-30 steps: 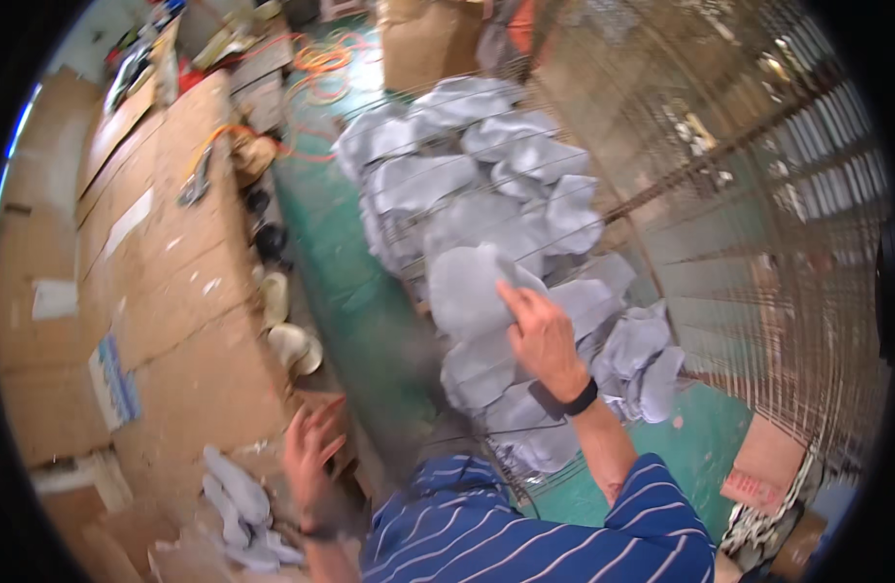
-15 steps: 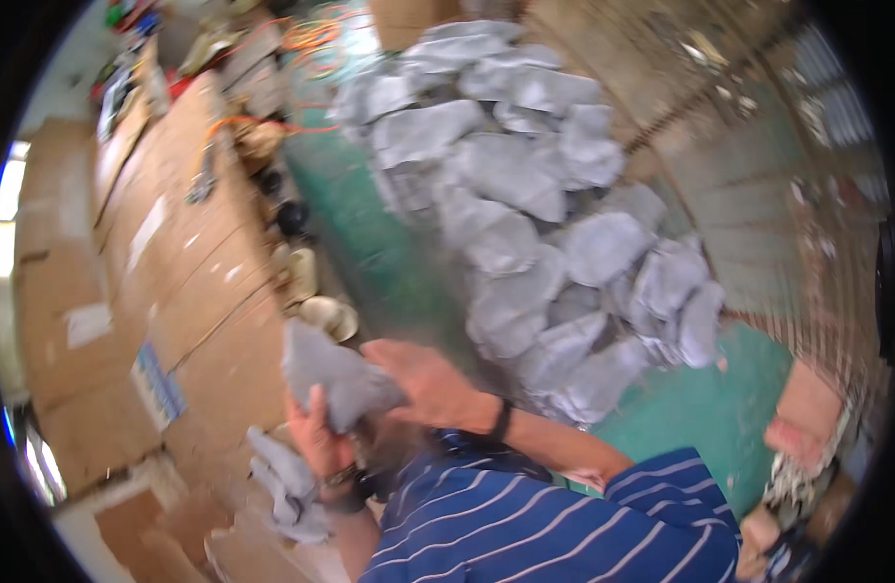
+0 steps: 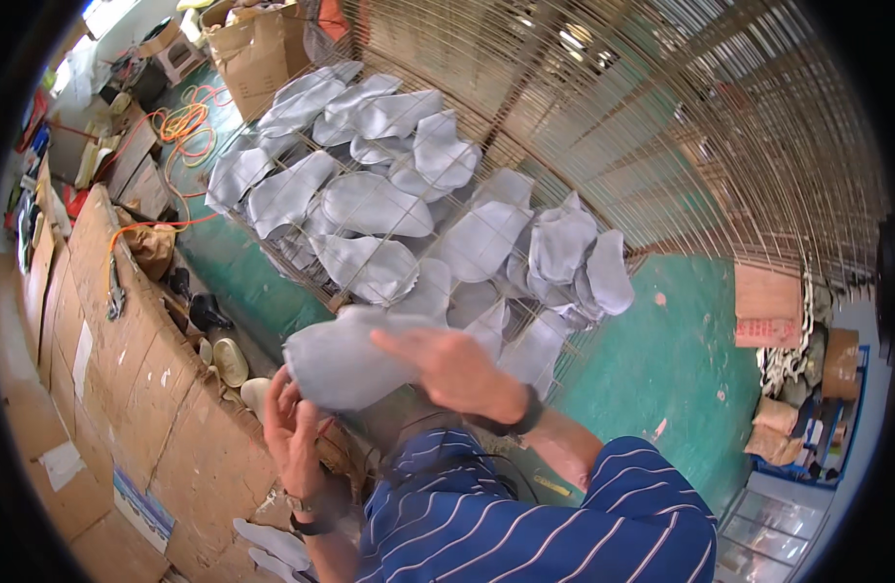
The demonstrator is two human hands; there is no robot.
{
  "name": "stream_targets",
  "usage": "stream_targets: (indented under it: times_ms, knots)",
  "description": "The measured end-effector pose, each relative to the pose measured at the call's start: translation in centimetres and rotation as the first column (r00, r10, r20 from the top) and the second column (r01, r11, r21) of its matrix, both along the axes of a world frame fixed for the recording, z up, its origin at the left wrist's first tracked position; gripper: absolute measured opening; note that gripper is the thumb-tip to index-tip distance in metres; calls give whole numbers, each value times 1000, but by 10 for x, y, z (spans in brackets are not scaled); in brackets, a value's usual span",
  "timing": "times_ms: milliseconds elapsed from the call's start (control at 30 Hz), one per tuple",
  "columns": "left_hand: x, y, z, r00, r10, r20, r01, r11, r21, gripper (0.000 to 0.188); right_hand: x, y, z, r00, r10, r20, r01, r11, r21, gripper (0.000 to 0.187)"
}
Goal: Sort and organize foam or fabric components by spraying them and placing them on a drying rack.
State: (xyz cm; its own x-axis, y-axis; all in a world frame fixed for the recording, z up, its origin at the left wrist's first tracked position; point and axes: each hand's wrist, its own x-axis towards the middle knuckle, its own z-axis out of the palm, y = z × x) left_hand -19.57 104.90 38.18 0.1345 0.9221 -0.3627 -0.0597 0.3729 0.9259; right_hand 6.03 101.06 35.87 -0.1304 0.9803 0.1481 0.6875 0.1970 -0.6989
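My right hand (image 3: 462, 374) clamps the grey piece (image 3: 350, 361) at its three o'clock; my left hand (image 3: 296, 442), fingers apart, meets eight o'clock, presumably steadying it

- Between the cardboard-covered bench (image 3: 117, 360) and the wire rack (image 3: 749, 165), a narrow lane is left over the green floor (image 3: 263, 291).
- Wider floor room is offered right of the rack, bounded by a brown carton (image 3: 763, 303).
- Forward reach is obstructed by heaped grey pieces (image 3: 378, 204).
- The gap between left hand (image 3: 297, 447) and right hand (image 3: 457, 369) is filled by a grey sheet (image 3: 345, 360); clearance beneath is hidden and cannot be judged.
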Motion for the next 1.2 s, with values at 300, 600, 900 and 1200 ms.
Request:
stream_targets:
  times_ms: [300, 600, 900, 1200]
  knots:
    - [88, -25, -44, 840, -505, 200, 504, 862, 57, 57, 38, -128, 26, 757, -469, 455, 454, 878, 149, 75]
    - [68, -38, -232, 759, -561, -329, 568, 819, -85, 65, 9, -246, -198, 561, -560, 610, 775, 614, -149, 77]
    - [-156, -74, -191, 942, -125, -312, 103, 991, -84, 52, -15, -188, -165, 821, -500, 274, 535, 842, -66, 59]
    - [-288, -253, -176, 406, 608, -682, -680, 700, 219, 40, -127, -55, -143, 950, 279, 141, -203, 893, -403, 42]
